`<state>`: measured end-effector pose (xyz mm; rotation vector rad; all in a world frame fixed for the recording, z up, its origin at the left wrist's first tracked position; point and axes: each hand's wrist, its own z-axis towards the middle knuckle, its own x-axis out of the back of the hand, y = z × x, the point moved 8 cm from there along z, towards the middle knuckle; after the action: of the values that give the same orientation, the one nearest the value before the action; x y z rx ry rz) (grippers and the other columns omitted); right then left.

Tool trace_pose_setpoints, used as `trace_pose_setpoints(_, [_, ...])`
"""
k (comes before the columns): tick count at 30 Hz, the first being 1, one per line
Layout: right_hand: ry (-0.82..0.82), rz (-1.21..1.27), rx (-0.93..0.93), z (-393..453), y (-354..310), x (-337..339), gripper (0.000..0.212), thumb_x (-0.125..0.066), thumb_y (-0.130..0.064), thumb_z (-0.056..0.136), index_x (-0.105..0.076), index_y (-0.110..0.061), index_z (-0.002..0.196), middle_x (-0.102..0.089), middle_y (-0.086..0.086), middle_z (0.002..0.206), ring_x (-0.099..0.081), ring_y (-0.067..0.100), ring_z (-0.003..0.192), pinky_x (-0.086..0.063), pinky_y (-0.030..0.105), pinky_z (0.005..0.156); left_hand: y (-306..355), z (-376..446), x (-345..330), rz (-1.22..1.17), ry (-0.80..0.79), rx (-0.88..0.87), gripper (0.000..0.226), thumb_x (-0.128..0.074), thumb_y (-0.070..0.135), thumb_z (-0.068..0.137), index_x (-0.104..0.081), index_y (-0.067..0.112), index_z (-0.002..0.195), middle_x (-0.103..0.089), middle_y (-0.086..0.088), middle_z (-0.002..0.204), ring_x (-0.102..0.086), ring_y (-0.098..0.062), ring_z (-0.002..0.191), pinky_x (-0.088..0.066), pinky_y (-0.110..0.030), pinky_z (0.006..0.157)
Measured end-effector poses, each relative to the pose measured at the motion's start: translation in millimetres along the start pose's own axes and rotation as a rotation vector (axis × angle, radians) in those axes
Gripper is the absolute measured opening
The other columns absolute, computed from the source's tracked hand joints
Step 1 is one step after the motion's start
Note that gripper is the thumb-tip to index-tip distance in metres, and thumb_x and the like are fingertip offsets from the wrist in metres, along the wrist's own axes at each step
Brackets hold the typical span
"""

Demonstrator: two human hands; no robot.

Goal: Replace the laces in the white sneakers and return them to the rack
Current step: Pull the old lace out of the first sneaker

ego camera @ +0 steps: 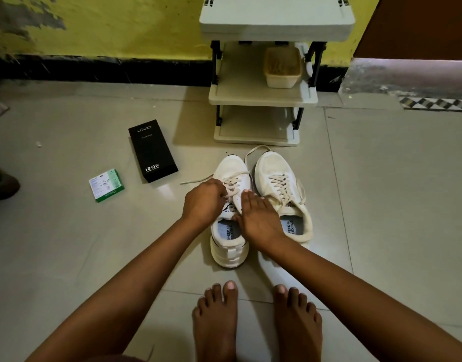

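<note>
Now my left hand [203, 202] has its fingers curled, pinching the lace [231, 182] of the left white sneaker [231, 212] — my right hand [258, 220] rests flat on its tongue, fingers straight. Both sneakers, the right sneaker [283, 189] alongside, stand on the floor [394, 205] before the shoe rack [261, 97] — a vivo box [152, 150] lies left.

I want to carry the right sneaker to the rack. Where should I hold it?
Grip the right sneaker at its heel collar, coming from above and behind. The opening faces up toward you, so fingers likely hook inside easily, clear of the laces.
</note>
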<state>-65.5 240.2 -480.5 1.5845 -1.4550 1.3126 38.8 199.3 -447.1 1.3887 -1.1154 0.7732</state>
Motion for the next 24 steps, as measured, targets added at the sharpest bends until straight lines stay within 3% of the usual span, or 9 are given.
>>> trace_pose_setpoints(5, [-0.006, 0.000, 0.014, -1.6, -1.4, -0.7, 0.063, -0.026, -0.037, 0.102, -0.004, -0.001, 0.148, -0.011, 0.017, 0.156, -0.014, 0.024, 0.144, -0.007, 0.033, 0.115, 4.1, 6.8, 9.9, -0.432, -0.067, 0.047, 0.015, -0.069, 0.006, 0.080, -0.074, 0.004, 0.094, -0.072, -0.011, 0.100, -0.064, -0.022, 0.098, -0.046, -0.025, 0.083])
trace_pose_setpoints(8, [0.002, 0.001, 0.017, -1.8, -1.3, 0.4, 0.063, -0.026, -0.038, 0.102, -0.005, -0.001, 0.148, -0.013, 0.016, 0.156, -0.016, 0.024, 0.144, -0.008, 0.033, 0.115, -2.0, 6.1, 10.9, -0.504, -0.068, 0.065, 0.019, -0.068, 0.005, 0.082, -0.073, 0.005, 0.100, -0.071, -0.009, 0.105, -0.063, -0.015, 0.102, -0.044, -0.019, 0.084])
trace_pose_setpoints(12, [-0.002, 0.008, 0.013, -1.1, -1.7, 1.2, 0.063, -0.025, -0.039, 0.101, -0.007, -0.001, 0.148, -0.016, 0.016, 0.155, -0.018, 0.025, 0.143, -0.010, 0.033, 0.115, -5.0, 6.0, 7.0, -0.228, -0.077, 0.011, 0.027, -0.070, 0.022, 0.081, -0.071, 0.019, 0.108, -0.063, -0.001, 0.124, -0.055, -0.020, 0.118, -0.044, -0.029, 0.094])
trace_pose_setpoints(15, [0.003, 0.009, 0.007, -1.6, -1.2, 1.2, 0.063, -0.026, -0.039, 0.101, -0.008, -0.001, 0.148, -0.018, 0.016, 0.155, -0.019, 0.024, 0.143, -0.011, 0.032, 0.115, 5.3, 6.5, 8.2, 0.151, -0.080, -0.013, 0.026, -0.061, 0.029, 0.085, -0.068, 0.026, 0.110, -0.065, -0.003, 0.117, -0.059, -0.026, 0.108, -0.044, -0.030, 0.081])
trace_pose_setpoints(18, [0.003, 0.000, 0.004, -1.8, -0.5, 1.0, 0.063, -0.026, -0.039, 0.101, -0.008, -0.002, 0.148, -0.018, 0.016, 0.155, -0.020, 0.023, 0.142, -0.011, 0.032, 0.114, 17.5, 4.0, 7.3, 0.303, -0.028, -0.038, 0.020, -0.053, 0.024, 0.090, -0.067, 0.014, 0.101, -0.067, -0.011, 0.106, -0.061, -0.032, 0.099, -0.038, -0.029, 0.068])
trace_pose_setpoints(21, [-0.011, -0.006, 0.019, -1.4, -1.6, -1.1, 0.062, -0.026, -0.037, 0.102, -0.007, -0.002, 0.148, -0.017, 0.016, 0.155, -0.019, 0.024, 0.143, -0.011, 0.034, 0.115, 7.1, 4.1, 16.8, -0.014, 0.013, 0.030, 0.020, -0.060, 0.025, 0.088, -0.071, 0.009, 0.090, -0.069, -0.012, 0.092, -0.061, -0.031, 0.091, -0.038, -0.029, 0.067])
trace_pose_setpoints(24, [-0.001, 0.014, 0.017, -0.8, -1.6, -1.1, 0.061, -0.026, -0.036, 0.102, -0.008, -0.002, 0.148, -0.018, 0.016, 0.155, -0.019, 0.024, 0.143, -0.011, 0.033, 0.114, 8.0, 4.4, 23.8, -0.478, -0.017, 0.064, 0.018, -0.069, 0.021, 0.084, -0.074, 0.005, 0.082, -0.069, -0.009, 0.076, -0.059, -0.012, 0.067, -0.040, -0.025, 0.064])
